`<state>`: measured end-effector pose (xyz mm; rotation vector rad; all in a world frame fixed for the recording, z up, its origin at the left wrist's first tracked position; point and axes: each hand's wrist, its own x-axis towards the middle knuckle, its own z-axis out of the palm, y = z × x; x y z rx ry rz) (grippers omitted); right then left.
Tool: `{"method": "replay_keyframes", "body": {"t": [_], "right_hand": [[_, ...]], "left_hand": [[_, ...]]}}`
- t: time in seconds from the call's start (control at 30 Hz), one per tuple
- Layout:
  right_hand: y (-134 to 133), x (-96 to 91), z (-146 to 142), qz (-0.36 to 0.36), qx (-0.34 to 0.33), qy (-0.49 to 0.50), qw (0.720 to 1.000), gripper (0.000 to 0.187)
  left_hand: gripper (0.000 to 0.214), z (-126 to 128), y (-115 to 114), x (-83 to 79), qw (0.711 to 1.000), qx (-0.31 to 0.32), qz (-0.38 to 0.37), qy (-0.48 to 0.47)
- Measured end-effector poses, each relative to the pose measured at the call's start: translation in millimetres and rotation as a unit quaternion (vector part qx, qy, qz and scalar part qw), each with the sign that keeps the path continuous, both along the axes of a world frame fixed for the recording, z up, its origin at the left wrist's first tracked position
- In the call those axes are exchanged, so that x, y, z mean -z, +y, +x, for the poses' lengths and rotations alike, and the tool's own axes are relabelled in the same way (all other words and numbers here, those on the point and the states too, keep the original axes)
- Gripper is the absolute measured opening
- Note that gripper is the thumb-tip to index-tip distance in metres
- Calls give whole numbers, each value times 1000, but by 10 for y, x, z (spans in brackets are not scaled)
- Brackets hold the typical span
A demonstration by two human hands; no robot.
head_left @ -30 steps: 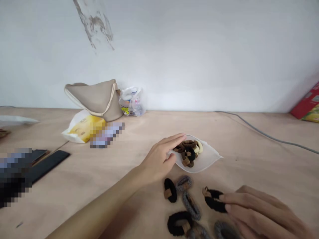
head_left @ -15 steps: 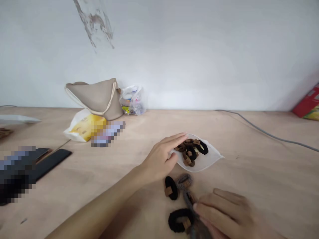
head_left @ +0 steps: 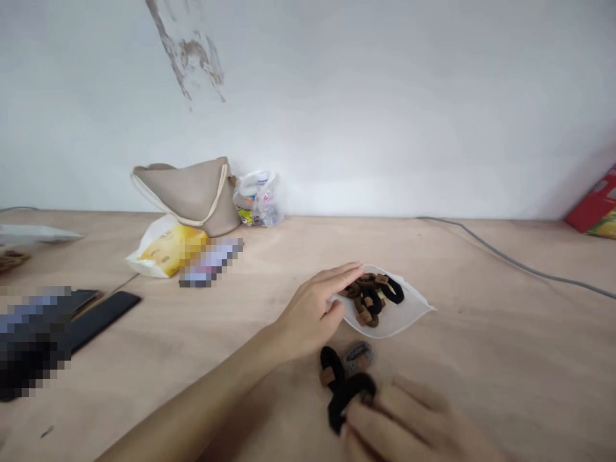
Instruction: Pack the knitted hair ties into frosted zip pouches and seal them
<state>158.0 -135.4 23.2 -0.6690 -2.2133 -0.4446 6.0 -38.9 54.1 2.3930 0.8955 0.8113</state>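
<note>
From the head view, the action is centred on the desk [head_left: 144, 366]. The left hand [head_left: 308, 314] is laid against the near edge of a frosted plastic pouch [head_left: 409, 314], its fingers [head_left: 341, 278] pressed together and stretched along the rim, with the thumb tucked in beside it. Whether the pouch is actually being gripped cannot be told. Inside the pouch, a pile of hair ties [head_left: 370, 298] is heaped, black and brown, with small brown tabs showing.

Just below the pouch, the right hand [head_left: 399, 427] is blurred by motion. Its fingers [head_left: 399, 410] are seen close over a black hair tie [head_left: 351, 398], but whether they are pinching it cannot be told. That tie lies across a second black hair tie [head_left: 330, 372], and a grey hair tie [head_left: 359, 357] is seen just beside them.

Farther up the desk, a beige bag [head_left: 185, 196] is slumped against a white wall [head_left: 385, 96], next to a clear plastic bag [head_left: 258, 200]. A yellow packet [head_left: 166, 253] lies in front, a black strip [head_left: 103, 319] is seen to the left, a grey cable [head_left: 505, 256] runs to the right, and a red box [head_left: 597, 205] is tilted at the edge.
</note>
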Motion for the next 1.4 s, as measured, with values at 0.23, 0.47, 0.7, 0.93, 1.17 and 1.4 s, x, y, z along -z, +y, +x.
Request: {"method": "replay_keyframes", "body": {"t": [0.23, 0.47, 0.7, 0.93, 1.17, 1.4], "right_hand": [[267, -4, 368, -89, 98, 4, 991, 29], [163, 218, -110, -121, 31, -33, 992, 12], [182, 316, -335, -24, 22, -63, 997, 19], [107, 317, -234, -26, 29, -73, 997, 19], [24, 140, -102, -98, -30, -82, 991, 25], [294, -59, 296, -134, 106, 13, 985, 18]], "left_hand": [[60, -10, -5, -19, 1000, 5, -9, -8], [63, -7, -3, 3, 1000, 8, -13, -9], [61, -15, 11, 22, 1000, 4, 0, -5], [61, -13, 9, 40, 1000, 12, -7, -6], [61, -20, 10, 46, 1000, 7, -2, -14], [59, -25, 17, 61, 999, 17, 26, -10]]}}
